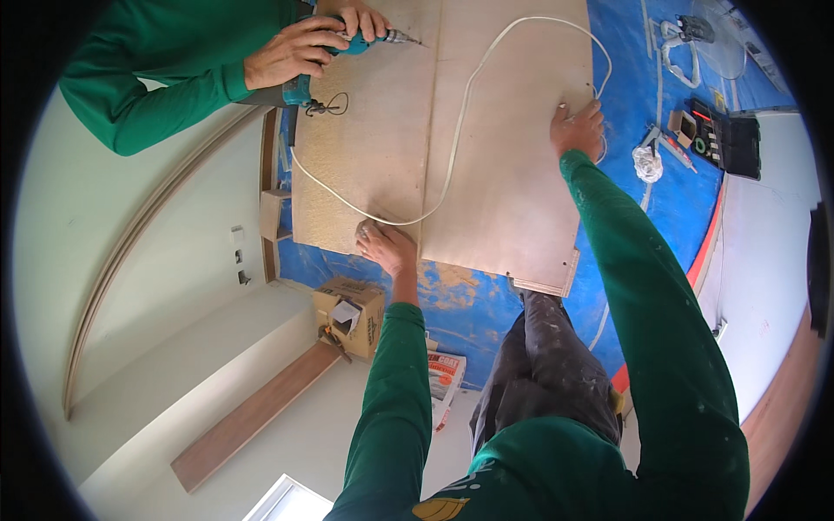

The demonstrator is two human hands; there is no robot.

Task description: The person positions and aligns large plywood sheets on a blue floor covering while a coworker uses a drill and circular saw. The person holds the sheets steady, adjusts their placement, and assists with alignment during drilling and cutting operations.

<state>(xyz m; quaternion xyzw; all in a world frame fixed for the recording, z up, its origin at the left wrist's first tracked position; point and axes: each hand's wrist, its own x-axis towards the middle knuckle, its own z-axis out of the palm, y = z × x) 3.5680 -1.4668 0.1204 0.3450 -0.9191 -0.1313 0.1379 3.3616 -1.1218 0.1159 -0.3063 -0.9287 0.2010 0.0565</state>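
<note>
Two plywood panels [521,182] lie side by side in front of me, their long seam running away from me. My left hand [387,247] rests on the near part of the left panel, fingers extended over the wood beside a white cable [456,139]. At the right panel's far right edge, my right hand [578,130] is curled over the border, part of its fingers hidden. The cable loops across both panels and passes by my right hand. Across from me, a co-worker's two hands [304,52] hold a teal power drill [352,43], its bit over the left panel.
Blue sheeting [452,300] covers the floor. A cardboard box [349,313] and a wooden plank [256,417] lie at the near left. On the right are a foil-wrapped bundle [647,162], a caulking gun [678,152] and an open black tool case [725,139].
</note>
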